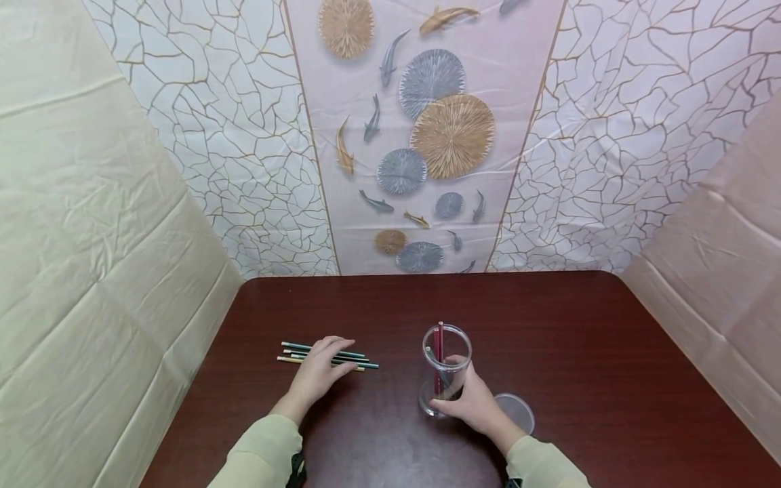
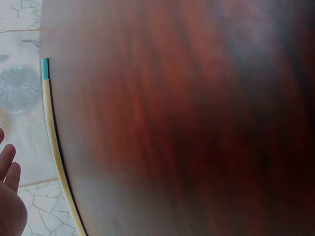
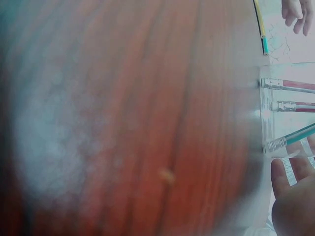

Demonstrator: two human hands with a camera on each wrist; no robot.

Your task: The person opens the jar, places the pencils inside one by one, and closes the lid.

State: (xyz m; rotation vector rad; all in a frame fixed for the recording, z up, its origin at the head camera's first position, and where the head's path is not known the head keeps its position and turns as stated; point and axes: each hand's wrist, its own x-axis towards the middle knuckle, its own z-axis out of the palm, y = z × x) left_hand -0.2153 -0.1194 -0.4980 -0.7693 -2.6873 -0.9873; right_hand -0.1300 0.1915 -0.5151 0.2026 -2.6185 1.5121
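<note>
In the head view, my right hand [image 1: 474,405] holds a tall clear plastic cup [image 1: 425,390] around its side, the thumb at the front. Two red pencils [image 1: 440,342] and a green pencil [image 3: 298,134] stand in the cup; their eraser ends are at the bottom in the right wrist view. Over several loose pencils [image 1: 295,346], green and yellow, hovers my left hand [image 1: 317,374] with fingers loosely bent and spread. It appears to hold nothing, though its palm side is hidden. A yellow pencil [image 2: 55,137] lies beyond that hand in the left wrist view.
A round clear lid [image 1: 520,412] lies on the dark red-brown table [image 1: 390,447], beside the right wrist. Patterned cloth [image 1: 256,135] hangs behind the table's far edge. Plain beige cloth [image 1: 91,237] flanks the left side, and similar cloth [image 1: 720,257] the right.
</note>
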